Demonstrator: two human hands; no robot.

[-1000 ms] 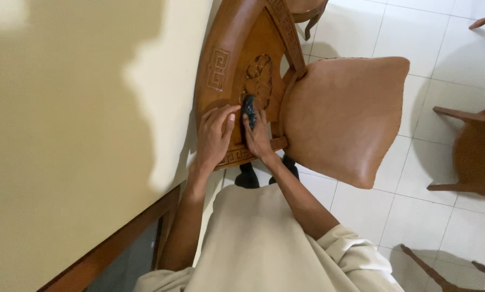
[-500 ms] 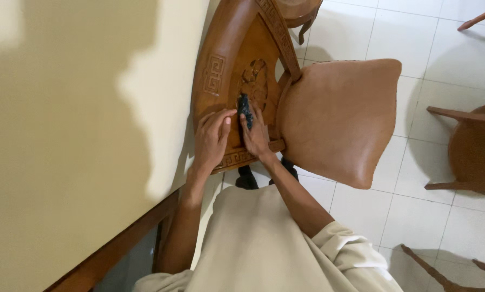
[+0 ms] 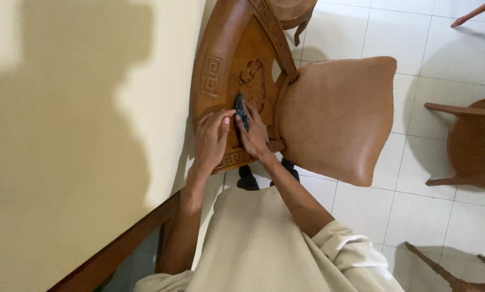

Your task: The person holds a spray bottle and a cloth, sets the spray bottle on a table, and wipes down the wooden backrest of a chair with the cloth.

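A carved wooden chair [image 3: 221, 65] with a tan leather seat [image 3: 337, 116] stands against the cream wall. A small dark pad or cloth [image 3: 241, 110] is pressed against the carved middle panel of the chair back. My right hand [image 3: 253, 138] holds that dark pad on the carving. My left hand [image 3: 210, 140] rests on the chair back beside it, its fingertips touching the lower end of the pad. Both forearms reach forward from my beige shirt at the bottom of the head view.
A cream wall [image 3: 80, 135] fills the left, with a brown wooden frame [image 3: 118, 251] at its lower edge. The floor is white tile [image 3: 415, 216]. Another wooden chair [image 3: 472, 143] stands at the right, and chair legs [image 3: 447, 273] show at the bottom right.
The dark pad and my right hand have slid slightly along the carved panel. My left hand stays close beside them on the chair back.
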